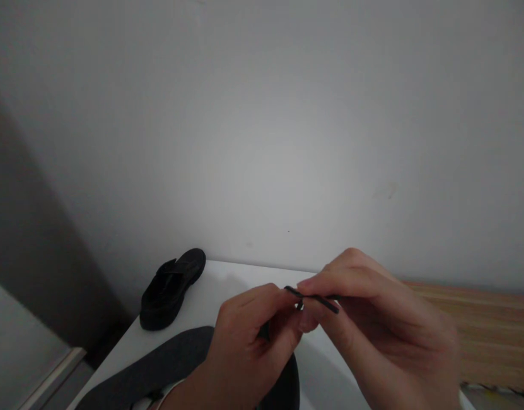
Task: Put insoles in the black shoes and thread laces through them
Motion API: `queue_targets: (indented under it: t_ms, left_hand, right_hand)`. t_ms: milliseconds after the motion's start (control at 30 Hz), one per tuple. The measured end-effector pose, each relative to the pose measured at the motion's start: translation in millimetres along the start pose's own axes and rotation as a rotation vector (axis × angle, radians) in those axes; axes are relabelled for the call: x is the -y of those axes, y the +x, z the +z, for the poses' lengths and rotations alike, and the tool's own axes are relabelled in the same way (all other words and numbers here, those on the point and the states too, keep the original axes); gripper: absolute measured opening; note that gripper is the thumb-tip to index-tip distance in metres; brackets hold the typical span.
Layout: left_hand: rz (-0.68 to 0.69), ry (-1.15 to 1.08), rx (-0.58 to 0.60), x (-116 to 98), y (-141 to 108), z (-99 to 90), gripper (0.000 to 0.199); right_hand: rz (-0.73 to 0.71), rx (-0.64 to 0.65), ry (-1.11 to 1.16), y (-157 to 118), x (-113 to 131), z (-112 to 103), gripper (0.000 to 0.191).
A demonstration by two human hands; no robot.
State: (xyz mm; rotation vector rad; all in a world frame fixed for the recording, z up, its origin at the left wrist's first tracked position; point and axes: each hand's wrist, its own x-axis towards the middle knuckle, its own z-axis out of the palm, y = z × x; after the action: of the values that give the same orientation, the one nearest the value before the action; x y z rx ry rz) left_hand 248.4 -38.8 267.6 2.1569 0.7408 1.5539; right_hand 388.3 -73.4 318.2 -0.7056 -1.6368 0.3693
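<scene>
Both hands meet above a white table, pinching a thin black strip (pixel 326 303) between fingertips. My left hand (pixel 245 336) is closed on its left part, thumb and forefinger pressed together. From the other side, my right hand (pixel 385 319) grips the strip with thumb and forefinger; a short end sticks out past the fingers. What the strip belongs to is hidden by the hands. Beneath my left hand shows a dark rounded object (pixel 290 384), mostly covered. A dark grey, flat, sole-shaped piece (pixel 159 364) lies to its left, partly behind the wrist.
A black shoe (pixel 172 290) with a strap across it stands at the table's back left. The white table (pixel 232 276) meets a pale wall (pixel 279 142). A wood-grain surface (pixel 488 336) lies to the right. A white ledge (pixel 52 378) is at lower left.
</scene>
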Motion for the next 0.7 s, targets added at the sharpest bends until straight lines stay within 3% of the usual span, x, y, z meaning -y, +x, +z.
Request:
queue_targets:
  t_ms: [167,300,433,533,600,700]
  left_hand:
    - [-0.032,-0.093,-0.004,-6.0,11.1,-3.9,0.013]
    - [-0.192,-0.263,0.006,6.6,13.2,-10.4,0.011]
    - [-0.367,-0.475,-0.225,55.9,8.4,-25.1,0.008]
    - [-0.596,-0.637,-0.501,106.9,-1.6,-41.3,0.012]
    - [-0.661,-0.669,-0.589,138.2,-11.9,-52.7,0.013]
    - [-0.779,-0.689,-0.683,174.4,-31.5,-66.0,0.016]
  right_hand:
    - [0.038,0.007,0.064,0.9,-2.8,-4.8,0.031]
    - [0.119,-0.06,0.184,2.7,-18.5,-10.9,0.019]
    - [0.266,-0.266,0.435,5.5,-52.3,-24.9,0.002]
    - [0.466,-0.416,0.672,-1.6,-89.9,-47.6,0.01]
    - [0.58,-0.523,0.771,-14.6,-120.4,-66.2,0.016]
    - [0.616,-0.632,0.765,-45.1,-168.1,-89.5,0.024]
